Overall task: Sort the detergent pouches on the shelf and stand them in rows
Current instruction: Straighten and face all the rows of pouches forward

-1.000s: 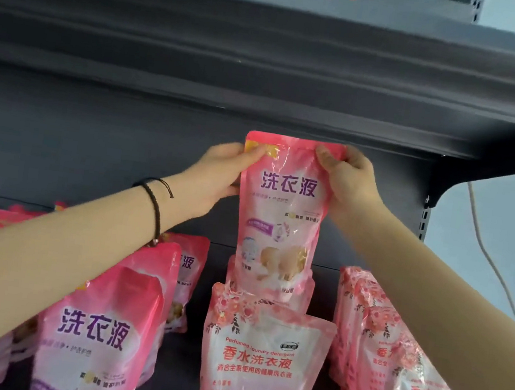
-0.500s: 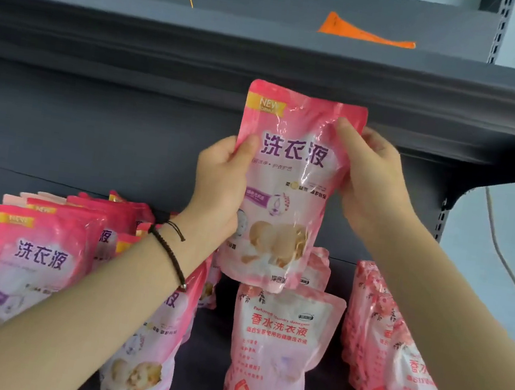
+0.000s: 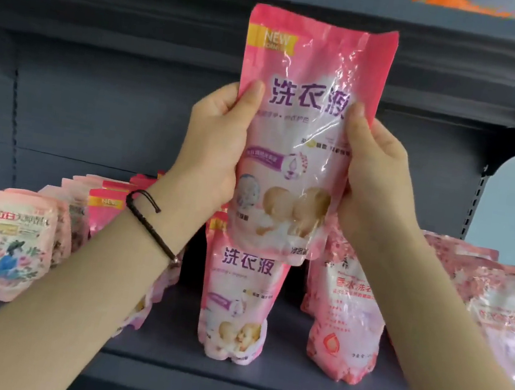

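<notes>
A pink detergent pouch (image 3: 304, 129) is held upright in the air over the middle of the shelf (image 3: 274, 383), label side turned to the camera, probably so the print can be checked before a row gets picked. It's gripped by both edges, left hand (image 3: 217, 143) on the left, right hand (image 3: 373, 174) on the right, thumbs pressed on the front. A matching pouch (image 3: 236, 306) is stood just below, near the shelf's front edge, so that row seems likely.

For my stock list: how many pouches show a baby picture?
2: the held pouch and a standing pouch on the shelf below it. Others may hide behind the left arm.
</notes>
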Demonstrator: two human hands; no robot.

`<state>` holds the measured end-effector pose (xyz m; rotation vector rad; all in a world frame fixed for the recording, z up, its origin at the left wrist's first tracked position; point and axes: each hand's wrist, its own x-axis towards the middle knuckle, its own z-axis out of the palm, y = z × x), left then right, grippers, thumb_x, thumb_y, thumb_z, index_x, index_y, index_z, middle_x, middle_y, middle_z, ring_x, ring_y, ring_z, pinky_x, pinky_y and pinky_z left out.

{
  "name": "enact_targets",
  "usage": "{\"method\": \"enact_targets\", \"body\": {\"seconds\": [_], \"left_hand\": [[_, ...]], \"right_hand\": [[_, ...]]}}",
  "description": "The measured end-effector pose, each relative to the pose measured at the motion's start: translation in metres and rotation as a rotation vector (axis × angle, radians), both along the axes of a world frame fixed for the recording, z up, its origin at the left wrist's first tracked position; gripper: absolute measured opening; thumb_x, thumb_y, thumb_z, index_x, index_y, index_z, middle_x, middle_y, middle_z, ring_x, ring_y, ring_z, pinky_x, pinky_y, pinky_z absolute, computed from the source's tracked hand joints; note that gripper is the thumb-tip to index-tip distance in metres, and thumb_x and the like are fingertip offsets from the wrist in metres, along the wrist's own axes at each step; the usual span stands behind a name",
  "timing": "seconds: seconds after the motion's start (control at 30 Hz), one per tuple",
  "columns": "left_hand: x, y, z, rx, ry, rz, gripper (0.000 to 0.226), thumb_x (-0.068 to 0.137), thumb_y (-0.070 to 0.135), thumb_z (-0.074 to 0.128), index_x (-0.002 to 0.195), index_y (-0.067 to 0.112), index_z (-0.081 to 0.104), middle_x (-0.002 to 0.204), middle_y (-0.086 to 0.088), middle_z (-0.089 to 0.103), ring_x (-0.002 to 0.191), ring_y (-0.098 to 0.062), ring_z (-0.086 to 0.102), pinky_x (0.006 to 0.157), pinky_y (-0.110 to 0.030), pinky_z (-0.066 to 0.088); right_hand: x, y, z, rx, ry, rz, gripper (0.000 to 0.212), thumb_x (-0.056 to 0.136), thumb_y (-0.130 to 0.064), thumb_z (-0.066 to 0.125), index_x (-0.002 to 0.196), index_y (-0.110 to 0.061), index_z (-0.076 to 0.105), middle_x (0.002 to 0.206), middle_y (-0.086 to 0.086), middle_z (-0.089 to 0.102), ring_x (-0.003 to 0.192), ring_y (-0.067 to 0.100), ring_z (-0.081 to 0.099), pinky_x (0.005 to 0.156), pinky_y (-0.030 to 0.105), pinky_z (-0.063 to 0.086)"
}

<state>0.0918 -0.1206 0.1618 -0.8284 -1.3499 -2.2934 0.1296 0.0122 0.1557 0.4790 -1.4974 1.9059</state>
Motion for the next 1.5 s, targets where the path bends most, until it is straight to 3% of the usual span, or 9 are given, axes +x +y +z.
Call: {"method": "enact_targets", "body": {"seconds": [0.33,0.57,0.67,0.87,1.07,1.17,1.3,1.4,1.5], "left_hand": [[-0.020,-0.024,-0.099,-0.012,-0.154,0.042,0.021,0.095,0.029,0.058,0.089,0.014,0.071,0.098,-0.015,0.072,0.092,-0.026,0.067,0.089,-0.048,0.054],[-0.012,-0.026,-0.182,-0.172,-0.024,0.109,0.049,0.091,0.038,0.061,0.135,0.044,0.040,0.125,0.029,0.057,0.118,0.008,0.052,0.088,-0.008,0.044],[-0.004,-0.021,-0.229,-0.218,-0.006,0.069,0.092,0.081,0.001,0.071,0.145,0.041,0.017,0.141,0.025,0.043,0.129,0.000,0.045,0.097,-0.018,0.045],[-0.016,-0.012,-0.253,-0.116,-0.085,-0.116,0.104,0.073,-0.028,0.058,0.143,0.037,0.018,0.148,0.011,0.036,0.126,-0.013,0.052,0.088,-0.030,0.054],[-0.031,-0.004,-0.254,-0.150,-0.321,-0.208,0.101,0.083,0.010,0.072,0.149,0.043,0.004,0.157,0.005,0.022,0.137,-0.011,0.040,0.095,-0.013,0.044],[-0.040,0.002,-0.244,-0.313,-0.390,-0.272,0.072,0.073,0.056,0.065,0.136,0.025,0.053,0.138,-0.015,0.054,0.114,-0.029,0.062,0.073,-0.026,0.058],[-0.047,-0.001,-0.250,-0.341,-0.393,-0.268,0.063,0.077,0.056,0.067,0.131,0.025,0.060,0.133,-0.015,0.059,0.116,-0.025,0.062,0.091,-0.037,0.054],[-0.066,0.003,-0.263,-0.347,-0.390,-0.073,0.036,0.093,0.020,0.060,0.128,0.013,0.055,0.093,0.008,0.074,0.081,0.007,0.068,0.070,-0.015,0.055],[-0.066,0.002,-0.255,-0.559,-0.327,-0.005,0.038,0.092,0.040,0.043,0.101,0.020,0.074,0.080,-0.005,0.076,0.074,-0.015,0.073,0.075,-0.032,0.057]], "right_hand": [[-0.020,-0.045,-0.103,-0.092,-0.095,-0.211,0.040,0.097,-0.039,0.052,0.086,-0.001,0.058,0.083,0.013,0.055,0.073,0.027,0.048,0.061,0.042,0.042],[-0.038,-0.045,-0.152,-0.057,-0.083,-0.330,0.043,0.098,-0.041,0.050,0.071,-0.007,0.049,0.070,0.008,0.048,0.065,0.021,0.041,0.060,0.038,0.037],[-0.045,-0.045,-0.163,-0.079,-0.099,-0.301,0.044,0.098,-0.039,0.048,0.071,-0.004,0.045,0.071,0.010,0.045,0.066,0.023,0.039,0.062,0.039,0.035],[-0.053,-0.050,-0.176,-0.011,-0.046,-0.399,0.041,0.100,-0.030,0.045,0.062,-0.018,0.040,0.058,-0.006,0.037,0.054,0.007,0.032,0.051,0.017,0.031],[-0.069,-0.038,-0.194,0.017,-0.130,-0.481,0.037,0.098,-0.037,0.040,0.068,-0.015,0.044,0.060,-0.009,0.043,0.055,0.007,0.038,0.052,0.017,0.036],[-0.072,-0.028,-0.200,0.056,-0.171,-0.507,0.043,0.092,-0.044,0.037,0.076,-0.006,0.047,0.062,-0.006,0.045,0.059,0.010,0.042,0.057,0.026,0.039],[-0.062,-0.020,-0.218,0.199,-0.222,-0.425,0.016,0.092,-0.034,0.054,0.106,-0.026,0.056,0.092,-0.008,0.066,0.089,0.013,0.064,0.078,0.034,0.055],[-0.050,-0.020,-0.247,0.346,-0.276,-0.484,0.086,0.071,-0.046,0.077,0.142,-0.028,0.033,0.139,-0.005,0.045,0.128,0.019,0.046,0.103,0.045,0.044],[-0.048,-0.017,-0.259,0.302,-0.375,-0.322,0.117,0.057,-0.025,0.088,0.144,-0.045,0.012,0.156,-0.009,0.020,0.144,0.013,0.025,0.114,0.049,0.031]]}}
